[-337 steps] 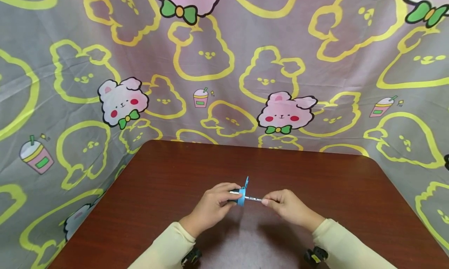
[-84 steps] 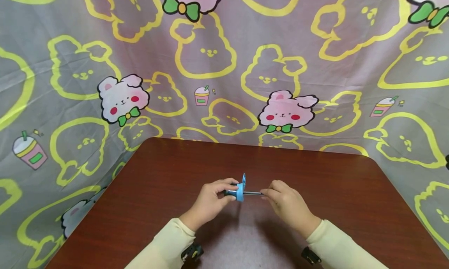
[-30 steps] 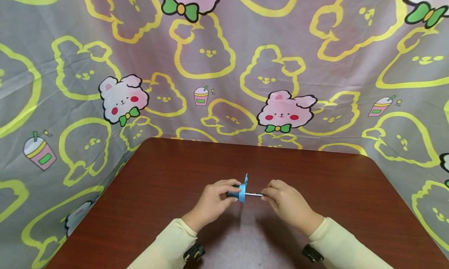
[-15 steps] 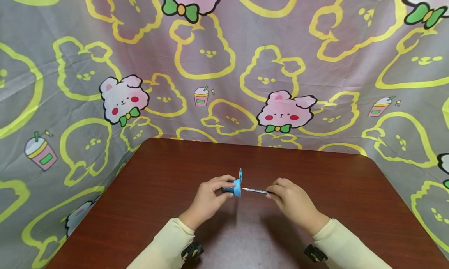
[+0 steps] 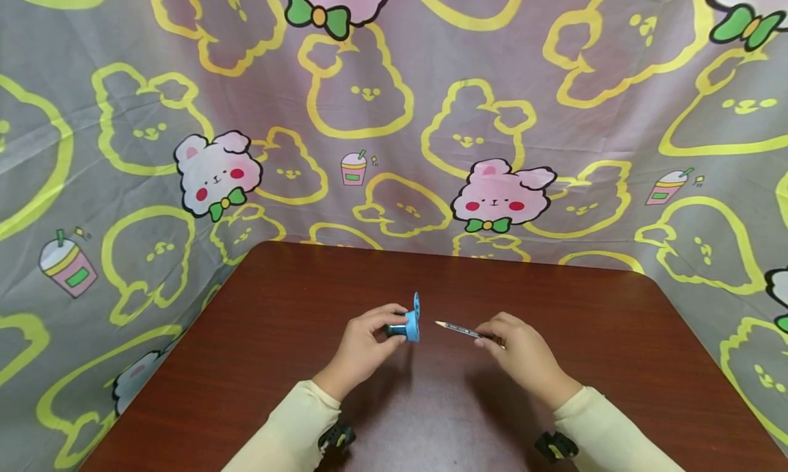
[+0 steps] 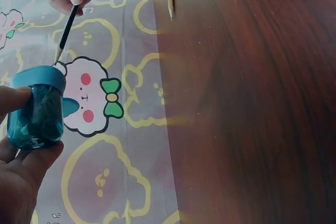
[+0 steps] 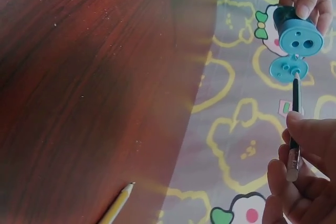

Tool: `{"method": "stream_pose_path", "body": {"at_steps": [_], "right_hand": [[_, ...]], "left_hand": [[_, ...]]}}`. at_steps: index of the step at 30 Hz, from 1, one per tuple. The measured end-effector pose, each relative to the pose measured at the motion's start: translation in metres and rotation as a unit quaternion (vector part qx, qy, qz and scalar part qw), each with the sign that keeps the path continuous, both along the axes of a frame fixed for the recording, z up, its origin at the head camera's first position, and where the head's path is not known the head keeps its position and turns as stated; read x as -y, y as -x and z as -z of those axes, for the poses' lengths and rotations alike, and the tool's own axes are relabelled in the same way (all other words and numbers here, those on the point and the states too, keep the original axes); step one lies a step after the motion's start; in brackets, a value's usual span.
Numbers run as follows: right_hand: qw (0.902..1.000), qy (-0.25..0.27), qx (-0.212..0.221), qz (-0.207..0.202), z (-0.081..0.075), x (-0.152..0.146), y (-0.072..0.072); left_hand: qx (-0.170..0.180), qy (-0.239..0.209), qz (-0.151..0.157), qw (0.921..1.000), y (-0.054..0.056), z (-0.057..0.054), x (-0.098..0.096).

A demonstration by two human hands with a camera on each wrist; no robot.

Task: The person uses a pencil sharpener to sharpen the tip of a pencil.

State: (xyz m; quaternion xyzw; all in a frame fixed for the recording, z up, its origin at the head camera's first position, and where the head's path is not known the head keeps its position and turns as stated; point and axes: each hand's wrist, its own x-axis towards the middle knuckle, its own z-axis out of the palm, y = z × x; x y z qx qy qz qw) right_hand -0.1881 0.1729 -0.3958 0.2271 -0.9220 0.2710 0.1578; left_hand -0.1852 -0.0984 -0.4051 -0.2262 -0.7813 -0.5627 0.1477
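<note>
My left hand (image 5: 363, 349) grips a blue pencil sharpener (image 5: 411, 326) with a see-through shavings container (image 6: 37, 119), held sideways above the table. Its flip lid (image 7: 281, 70) hangs open on the hinge, and the right wrist view shows several holes of different sizes in its face. To the right of it, my right hand (image 5: 523, 352) pinches a dark patterned pencil (image 5: 458, 330) between thumb and fingers. The pencil's bare wooden point faces the sharpener, with a gap between the two in the head view. Dark contents show through the container wall.
A yellow pencil (image 7: 118, 203) lies on the brown wooden table (image 5: 308, 287), seen in both wrist views. Patterned cloth (image 5: 382, 116) hangs behind and at both sides of the table. Each wrist carries a small black camera (image 5: 556, 447).
Earlier the pencil's end was inside the sharpener. My right hand has drawn it out to the right, so its point now shows. My left hand has shifted slightly left with the sharpener.
</note>
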Motion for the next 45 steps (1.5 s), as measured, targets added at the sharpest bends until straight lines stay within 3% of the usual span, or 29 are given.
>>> {"method": "stream_pose_path", "body": {"at_steps": [13, 25, 32, 39, 45], "right_hand": [[0.9913, 0.070, 0.109, 0.022, 0.006, -0.012, 0.009], [0.9812, 0.071, 0.175, 0.040, 0.014, -0.026, 0.019], [0.9822, 0.055, 0.174, 0.045, 0.019, -0.035, 0.024], [0.9829, 0.030, 0.174, 0.052, 0.029, -0.045, 0.029], [0.9835, 0.018, 0.168, 0.066, 0.036, -0.055, 0.033]], "left_hand": [[-0.066, 0.089, -0.004, 0.9938, 0.010, 0.010, 0.003], [-0.069, 0.121, -0.005, 0.9903, 0.017, 0.014, 0.006], [-0.059, 0.126, -0.003, 0.9903, 0.020, 0.016, 0.007], [-0.085, 0.121, -0.006, 0.9890, 0.024, 0.022, 0.006], [-0.071, 0.136, -0.004, 0.9881, 0.025, 0.022, 0.005]]}}
